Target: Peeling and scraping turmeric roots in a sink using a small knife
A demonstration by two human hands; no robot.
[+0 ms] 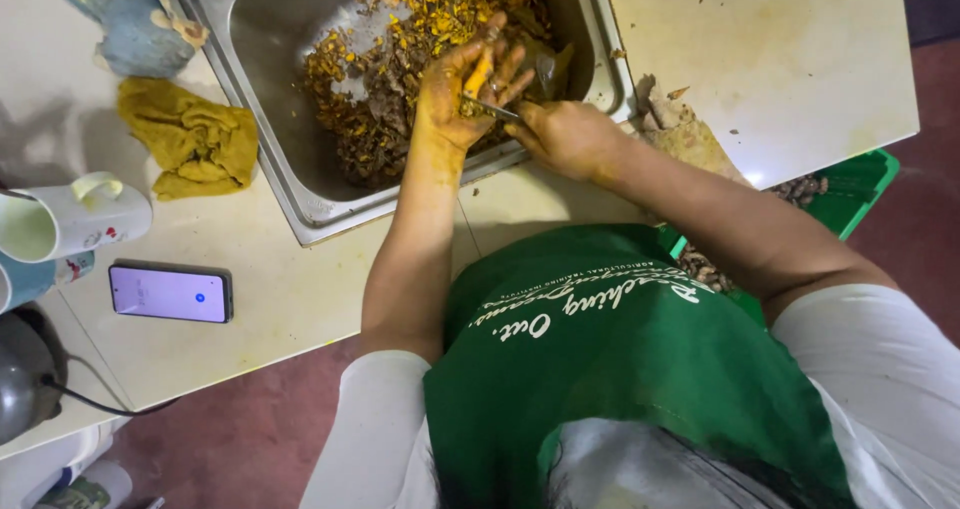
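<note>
My left hand [462, 91], stained yellow, holds a small orange root piece [480, 71] over the steel sink [300, 184]. My right hand [566, 137] grips a thin metal blade [492, 110] whose tip touches the root piece. Below the hands, the sink holds a heap of orange and brown peelings [400, 79]. A green apron [620, 369] covers my front at the bottom of the view.
A yellow-stained cloth [195, 139] and a blue rag [135, 19] lie left of the sink. A white mug [75, 219], a lit phone [170, 292] and a dark kettle [22, 374] sit on the counter [790, 59]. A green crate [850, 184] of brown roots stands at right.
</note>
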